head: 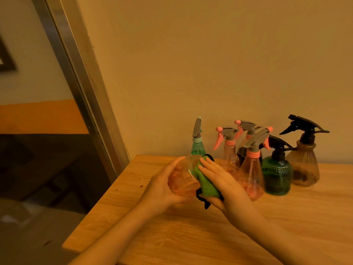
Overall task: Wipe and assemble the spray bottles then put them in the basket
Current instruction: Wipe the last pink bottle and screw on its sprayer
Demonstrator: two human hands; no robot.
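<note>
1. The left hand (162,186) cups a pink bottle (183,178) above the surface (191,236).
2. The right hand (223,184) presses a green cloth (205,183) against the bottle, fingers straight.
3. Assembled spray bottles (277,169) stand behind.

A single head view is given, aimed forward and down, close over the desk (191,236) toward the wall (210,64).
</note>
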